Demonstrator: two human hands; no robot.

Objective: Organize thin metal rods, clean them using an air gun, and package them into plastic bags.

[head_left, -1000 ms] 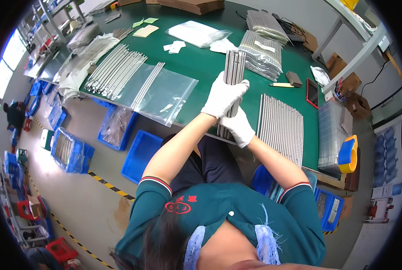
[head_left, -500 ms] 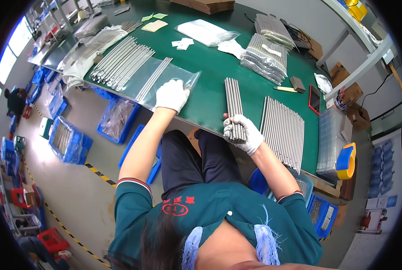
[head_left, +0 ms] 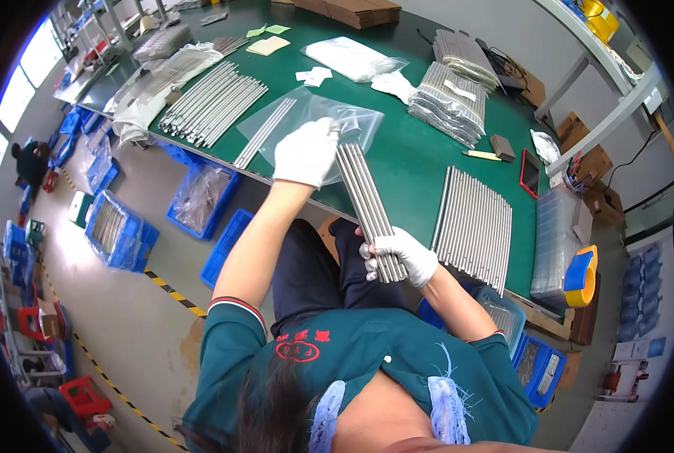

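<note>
I am holding the bundle of long grey metal rods point(head_left: 368, 208) in my gloved right hand point(head_left: 399, 255), its grip closed around the near end, feeding the far end squarely into the clear plastic bag point(head_left: 314, 121) that my left hand point(head_left: 305, 151) is pinching open above the green table point(head_left: 412, 162).

A long green table point(head_left: 412, 162) carries the things. On it lie loose metal rods point(head_left: 212, 106) at the left, a row of rods point(head_left: 474, 226) at the right, bagged rod packs point(head_left: 446, 102), a clear plastic bag point(head_left: 306, 121), some paper notes point(head_left: 269, 44), and perhaps a phone point(head_left: 529, 172).
</note>
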